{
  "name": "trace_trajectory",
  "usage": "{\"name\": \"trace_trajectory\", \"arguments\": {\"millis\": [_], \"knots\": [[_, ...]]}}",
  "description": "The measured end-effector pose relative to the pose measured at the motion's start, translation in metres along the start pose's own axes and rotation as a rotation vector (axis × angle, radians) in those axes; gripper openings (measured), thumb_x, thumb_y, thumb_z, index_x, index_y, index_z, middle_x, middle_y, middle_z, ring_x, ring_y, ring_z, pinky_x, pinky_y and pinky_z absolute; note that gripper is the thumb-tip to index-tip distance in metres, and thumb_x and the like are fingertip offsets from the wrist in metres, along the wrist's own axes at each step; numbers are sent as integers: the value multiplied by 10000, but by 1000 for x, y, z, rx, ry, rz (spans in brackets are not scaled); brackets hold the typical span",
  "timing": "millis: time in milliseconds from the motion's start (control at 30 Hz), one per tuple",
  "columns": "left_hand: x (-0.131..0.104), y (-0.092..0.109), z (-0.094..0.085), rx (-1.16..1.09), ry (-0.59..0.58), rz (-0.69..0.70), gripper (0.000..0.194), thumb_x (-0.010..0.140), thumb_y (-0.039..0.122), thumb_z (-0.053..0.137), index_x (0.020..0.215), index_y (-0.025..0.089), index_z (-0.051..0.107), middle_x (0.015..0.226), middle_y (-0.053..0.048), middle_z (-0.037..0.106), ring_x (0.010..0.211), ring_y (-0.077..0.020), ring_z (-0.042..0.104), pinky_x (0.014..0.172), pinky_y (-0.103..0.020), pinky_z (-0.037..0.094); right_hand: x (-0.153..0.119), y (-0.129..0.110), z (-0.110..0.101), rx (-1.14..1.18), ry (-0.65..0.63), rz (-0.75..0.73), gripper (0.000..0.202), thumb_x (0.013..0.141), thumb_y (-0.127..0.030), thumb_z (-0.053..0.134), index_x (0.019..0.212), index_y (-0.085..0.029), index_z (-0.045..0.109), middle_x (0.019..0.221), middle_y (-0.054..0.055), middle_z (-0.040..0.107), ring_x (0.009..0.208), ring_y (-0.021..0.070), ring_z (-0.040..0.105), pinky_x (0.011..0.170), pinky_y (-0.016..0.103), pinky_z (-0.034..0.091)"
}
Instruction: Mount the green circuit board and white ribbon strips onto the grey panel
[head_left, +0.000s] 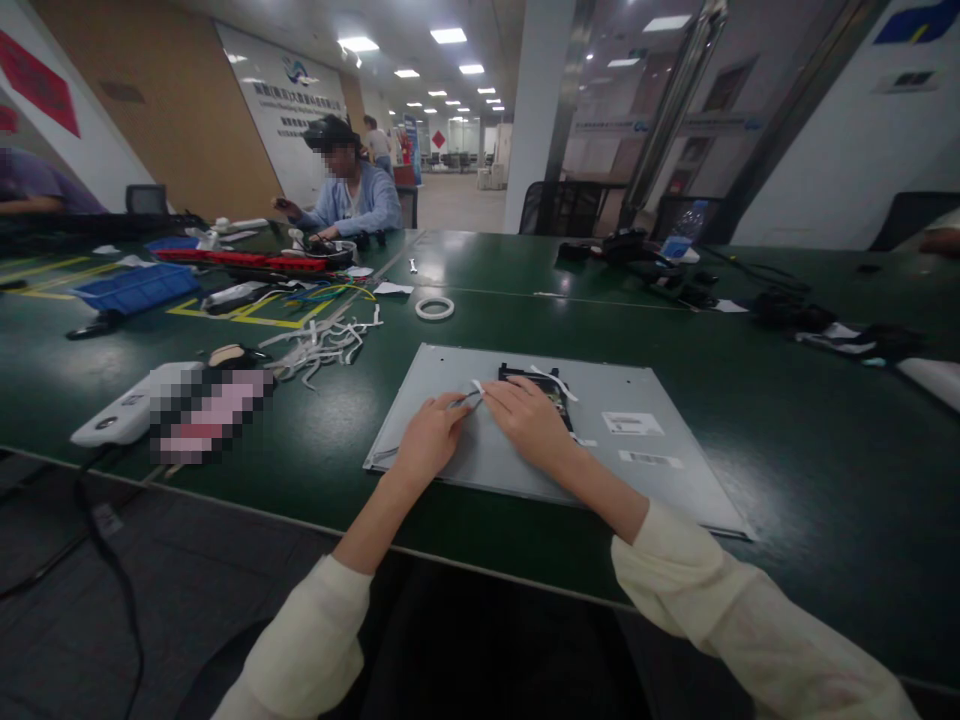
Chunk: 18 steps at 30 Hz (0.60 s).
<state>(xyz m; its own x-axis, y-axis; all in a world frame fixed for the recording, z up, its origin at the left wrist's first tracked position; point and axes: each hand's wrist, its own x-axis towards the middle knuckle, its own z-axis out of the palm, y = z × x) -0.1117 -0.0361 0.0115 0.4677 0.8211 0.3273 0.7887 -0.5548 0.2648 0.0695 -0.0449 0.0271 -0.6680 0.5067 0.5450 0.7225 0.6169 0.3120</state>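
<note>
left hand (430, 436) laid on grey panel (525, 430), thin strip (466, 399) pinched at fingertips | right hand (529, 420) rested beside black board (541, 385) | tape roll (435, 308) seen behind on green surface (787, 420)

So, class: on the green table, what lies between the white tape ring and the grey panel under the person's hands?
Nothing: in the head view, bare green table separates the tape ring from the grey panel.

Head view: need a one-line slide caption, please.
Both hands, left and right, press white tape onto a grey panel on a green table.
</note>
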Motion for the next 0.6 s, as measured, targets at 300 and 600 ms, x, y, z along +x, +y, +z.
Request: {"name": "trace_trajectory", "arguments": {"millis": [300, 600], "knots": [[0, 1, 0, -21, -4, 5, 331, 851, 117, 386, 1103, 187, 588, 1149, -51, 580, 1018, -165, 537, 932, -319, 414, -4, -7, 15, 94, -198, -14, 219, 872, -57, 414, 983, -83, 602, 1056, 115, 588, 1020, 201, 515, 1002, 429, 297], [-1, 10, 2, 168, -71, 22, 502, 855, 165, 371, 1354, 202, 338, 1377, -86, 412, 1260, -243, 334, 981, -449, 322, -3, -19, -1, 201, -285, 27, 275, 908, -227, 418, 1102, -90, 556, 1137, 152, 549, 1105, 233, 479, 1037, 495, 215]]}}
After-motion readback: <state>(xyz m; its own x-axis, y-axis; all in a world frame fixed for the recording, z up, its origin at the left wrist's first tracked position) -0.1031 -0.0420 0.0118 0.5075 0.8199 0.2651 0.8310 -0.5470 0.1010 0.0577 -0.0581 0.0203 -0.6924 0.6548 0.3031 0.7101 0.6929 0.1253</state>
